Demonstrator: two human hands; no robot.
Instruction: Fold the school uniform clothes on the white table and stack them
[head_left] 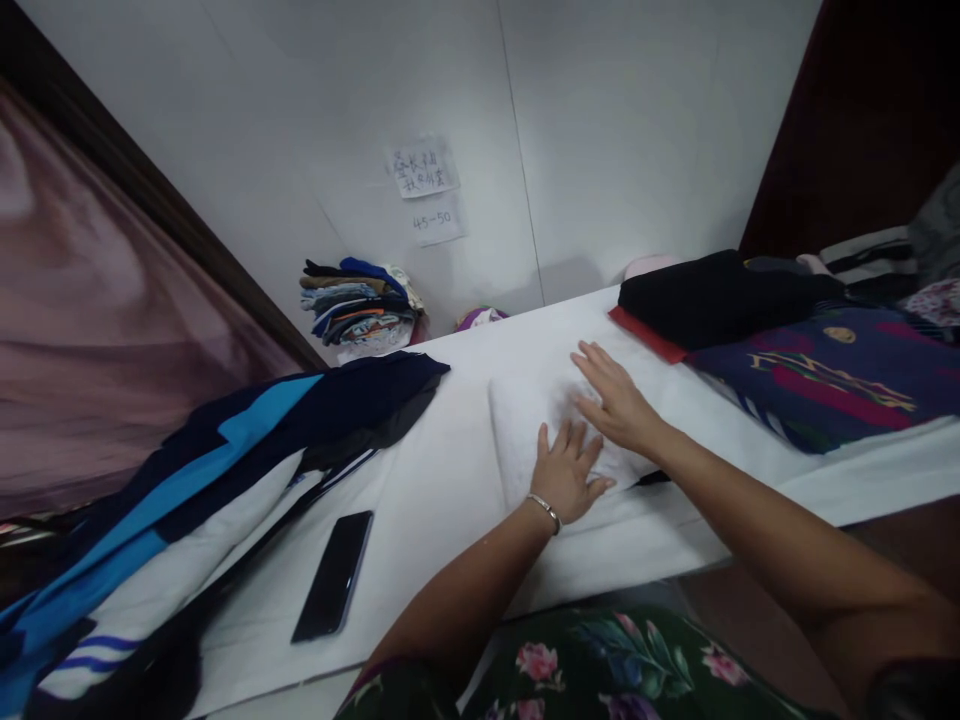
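Note:
A folded white garment (pixel 514 420) lies flat on the white-covered table in front of me. My left hand (pixel 568 470), with a bracelet at the wrist, rests on it with fingers spread. Just beyond and to the right, my right hand (pixel 616 400) is also open, its palm low over the garment; whether it presses on the cloth I cannot tell. Neither hand grips anything. A small black piece (pixel 652 478) shows at the garment's right edge, and what it belongs to is hidden.
Dark blue and white jackets (pixel 300 430) lie along the left side, beside a black phone (pixel 334 577). Folded clothes, including a black one (pixel 720 300) and a patterned navy one (pixel 832 375), lie at right. A clothes stack (pixel 364 305) stands near the wall, below paper notes (pixel 424 168).

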